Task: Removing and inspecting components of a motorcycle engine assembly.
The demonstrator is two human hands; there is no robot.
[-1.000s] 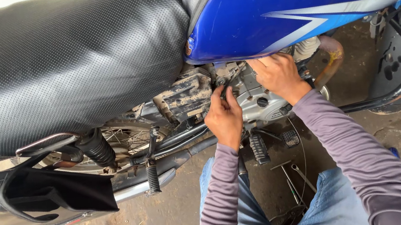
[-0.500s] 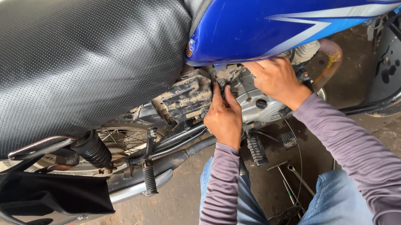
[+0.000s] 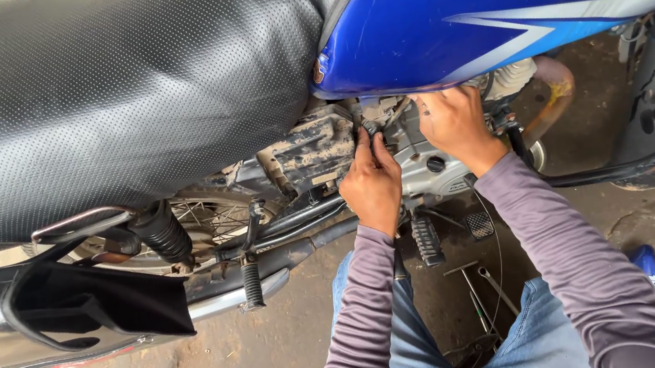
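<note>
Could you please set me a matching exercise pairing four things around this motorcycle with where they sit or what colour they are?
Things:
1. seat
2. tank
3. tools
4. left hand

Descriptions:
A. blue with a pale stripe
B. lying on the ground between the knees
C. black, dotted texture
D. fingers at the engine, just under the tank's rear edge

Pairs: 1-C, 2-A, 3-B, 4-D

Long mauve-grey ribbed sleeves [image 3: 552, 241], blue denim jeans [image 3: 421, 354], bare hands.
</note>
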